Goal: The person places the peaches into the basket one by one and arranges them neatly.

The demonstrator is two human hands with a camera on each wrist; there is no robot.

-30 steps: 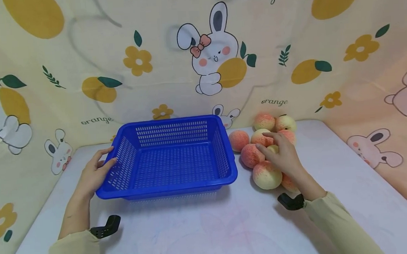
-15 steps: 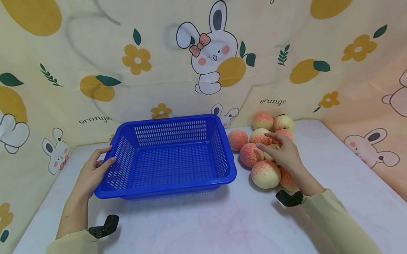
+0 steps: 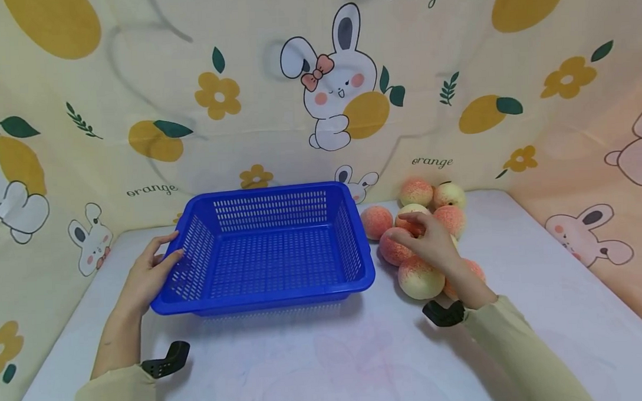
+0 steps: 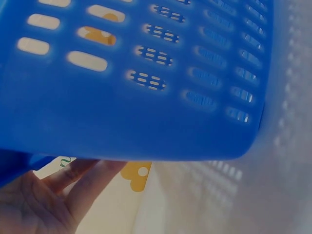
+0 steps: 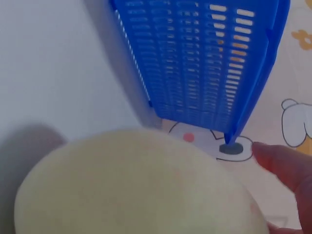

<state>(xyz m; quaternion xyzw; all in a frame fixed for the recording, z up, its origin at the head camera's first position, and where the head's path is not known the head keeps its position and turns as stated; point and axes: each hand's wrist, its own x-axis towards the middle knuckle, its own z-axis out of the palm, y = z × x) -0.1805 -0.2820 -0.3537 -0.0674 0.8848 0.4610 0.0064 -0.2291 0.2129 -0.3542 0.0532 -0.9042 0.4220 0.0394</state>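
Observation:
A blue plastic basket [image 3: 275, 261] with slotted walls stands in the middle of the head view, nothing in it. My left hand [image 3: 147, 274] grips its left rim, fingers over the edge. In the left wrist view that hand [image 4: 53, 200] shows below the basket's rim [image 4: 122, 136]. To the right of the basket lies a heap of several red-and-yellow peaches [image 3: 421, 278]. Over this heap hovers my right hand [image 3: 434, 244], thumb and forefinger apart, close to a red peach [image 3: 394, 248]. A pale peach [image 5: 131, 185] fills the lower right wrist view, with fingertips [image 5: 275, 158] beside it.
The white table [image 3: 326, 354] ends at the back against a patterned cloth [image 3: 263, 78] with rabbits and oranges. More peaches [image 3: 416, 192] sit behind, near the cloth. The basket's right wall stands close beside the peach heap.
My right hand has shifted a little to the left over the heap, uncovering peaches on its right side. The left hand and the basket stay where they were.

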